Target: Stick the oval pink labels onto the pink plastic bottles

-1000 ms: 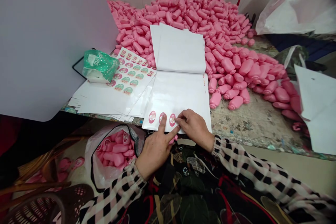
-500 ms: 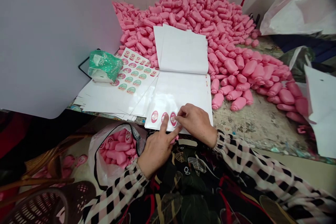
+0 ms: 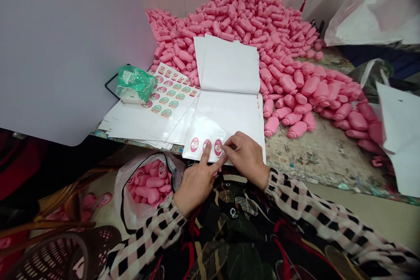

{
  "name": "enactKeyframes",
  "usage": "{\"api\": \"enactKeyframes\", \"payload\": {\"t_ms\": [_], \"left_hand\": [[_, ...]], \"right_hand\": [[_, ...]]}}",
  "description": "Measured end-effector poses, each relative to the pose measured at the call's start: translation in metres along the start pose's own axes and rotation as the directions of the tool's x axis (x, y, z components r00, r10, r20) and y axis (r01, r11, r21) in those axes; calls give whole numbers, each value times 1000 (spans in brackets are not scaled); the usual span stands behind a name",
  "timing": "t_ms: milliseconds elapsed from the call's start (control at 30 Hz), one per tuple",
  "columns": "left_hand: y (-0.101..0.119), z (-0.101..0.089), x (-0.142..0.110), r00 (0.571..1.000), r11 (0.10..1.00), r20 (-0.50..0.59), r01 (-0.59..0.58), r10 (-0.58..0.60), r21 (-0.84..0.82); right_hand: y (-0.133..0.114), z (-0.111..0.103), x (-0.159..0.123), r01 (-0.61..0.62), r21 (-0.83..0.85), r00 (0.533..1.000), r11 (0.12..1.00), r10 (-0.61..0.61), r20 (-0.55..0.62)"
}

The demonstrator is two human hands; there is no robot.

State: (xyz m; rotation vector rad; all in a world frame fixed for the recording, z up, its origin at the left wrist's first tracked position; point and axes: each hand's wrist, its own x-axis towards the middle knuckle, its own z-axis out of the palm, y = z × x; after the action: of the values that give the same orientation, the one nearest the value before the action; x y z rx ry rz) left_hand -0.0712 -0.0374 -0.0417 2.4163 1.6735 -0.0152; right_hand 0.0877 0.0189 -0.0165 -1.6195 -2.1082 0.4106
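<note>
A white sticker sheet [image 3: 229,116] lies at the table's front edge, with a few pink oval stickers along its near side. My right hand [image 3: 247,157] pinches the edge of the rightmost oval sticker [image 3: 218,146], which still lies against the sheet. My left hand [image 3: 196,183] has its index finger stretched onto the middle sticker, with the thumb out towards the right hand. Just under that thumb, a bit of a small pink bottle [image 3: 215,174] peeks out, mostly hidden by the left hand. The leftmost oval sticker [image 3: 194,144] is uncovered.
Pink bottles [image 3: 243,17] form a large heap behind and right of the sheet. More sticker sheets [image 3: 138,120] lie to the left, under a green packet [image 3: 136,83]. Below the table edge hangs or stands a clear bag [image 3: 126,197] of labelled bottles, near a brown basket [image 3: 101,238].
The view has shifted slightly. Both hands stay at nearly the same places on the sheet, and the right fingers remain at the rightmost sticker's edge.
</note>
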Motion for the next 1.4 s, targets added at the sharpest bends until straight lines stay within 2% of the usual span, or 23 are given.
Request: {"api": "enactKeyframes", "payload": {"t_ms": [100,167,267,367,467,533,567,600,633,667,700,767,800,833,867,900,967,1100,1400], "left_hand": [[0,1,0,1000,1000,1,4,-4,-1],[0,2,0,1000,1000,4,6,-6,9],[0,5,2,1000,1000,-7,6,-6,4],[-2,6,0,1000,998,-24,-5,3,-56],[-4,4,-8,996,976,-90,-47,28,-213],[-5,0,-17,978,917,-206,-98,17,-387],[-4,-3,-20,966,863,-257,-102,-33,-495],[-2,-8,-23,955,779,-274,-84,-116,-621],[0,-13,-23,946,652,-245,-49,-213,-756],[3,-19,-22,938,473,-170,-8,-301,-881],[7,-25,-18,935,250,-61,30,-350,-968],[12,-35,-7,937,-223,155,86,-313,-971],[15,-39,1,939,-408,228,108,-256,-907],[16,-42,8,940,-538,277,132,-198,-832],[18,-44,14,938,-620,312,156,-149,-769],[19,-44,20,936,-665,332,177,-113,-725],[20,-44,27,934,-692,349,206,-71,-692],[24,-41,32,934,-679,356,244,-29,-693],[24,-38,33,944,-679,331,248,7,-691]], "right_hand": [[-2,-3,-5,104,-80,991,991,-110,-73],[0,-7,-3,106,-98,985,990,-118,-127],[8,-13,3,18,-1,985,1000,-18,-173],[21,-13,7,-108,184,983,977,132,-124],[33,-10,5,-190,363,970,912,232,-75],[37,-11,2,-200,452,965,869,255,-63],[37,-13,1,-201,492,964,847,260,-55],[36,-15,0,-199,533,964,823,262,-46],[33,-18,-1,-194,574,965,796,260,-35],[29,-22,-2,-187,614,967,767,255,-24],[24,-25,-4,-180,650,969,738,247,-12],[13,-31,-7,-173,693,975,700,223,18],[8,-33,-9,-169,701,978,693,204,33],[3,-34,-12,-162,702,983,694,179,50],[0,-35,-14,-152,698,986,699,152,63],[-2,-36,-16,-138,692,990,708,125,70],[-2,-36,-18,-103,672,995,734,81,64],[3,-36,-21,-44,620,999,783,35,28],[6,-28,-21,-15,602,1000,798,2,23]]}}
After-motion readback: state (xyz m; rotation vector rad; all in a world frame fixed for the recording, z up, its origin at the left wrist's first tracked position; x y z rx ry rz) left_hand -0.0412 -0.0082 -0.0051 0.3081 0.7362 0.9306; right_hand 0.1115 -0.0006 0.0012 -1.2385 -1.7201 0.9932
